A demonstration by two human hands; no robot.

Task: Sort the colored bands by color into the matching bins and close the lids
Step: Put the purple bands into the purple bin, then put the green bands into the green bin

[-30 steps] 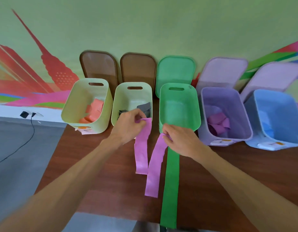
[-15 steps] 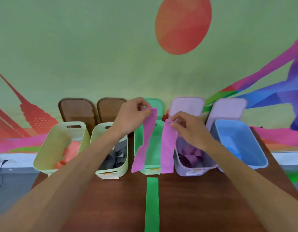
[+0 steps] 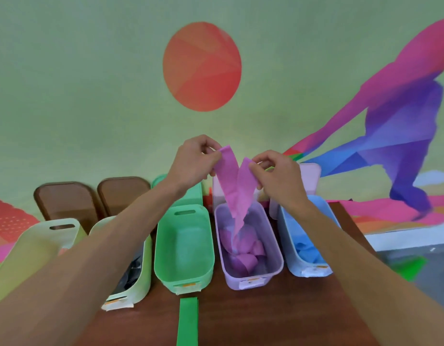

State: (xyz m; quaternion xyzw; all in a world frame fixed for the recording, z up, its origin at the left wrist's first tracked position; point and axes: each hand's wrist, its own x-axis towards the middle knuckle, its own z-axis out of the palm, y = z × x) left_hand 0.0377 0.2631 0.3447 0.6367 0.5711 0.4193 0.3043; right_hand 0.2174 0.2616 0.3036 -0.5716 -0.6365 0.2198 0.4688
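Two pink bands [image 3: 237,186] hang in a V above the lilac bin [image 3: 275,248], their lower ends dipping among the pink bands inside it. My left hand [image 3: 193,163] pinches the top of the left band and my right hand [image 3: 275,173] pinches the top of the right one. A green band [image 3: 188,320] lies flat on the brown table [image 3: 265,318] in front of the green bin [image 3: 208,245], which looks empty. All five bins stand without lids on.
Left of the green bin stand two pale green bins [image 3: 38,243] [image 3: 143,278], the nearer one with dark bands. A blue bin [image 3: 288,236] with blue bands is at the right. Brown lids [image 3: 66,201], a green lid and lilac lids [image 3: 309,171] lean on the mural wall.
Both hands lifted the pink bands off the table and carried them right, from in front of the green bin to above the lilac bin. The view tilted upward.
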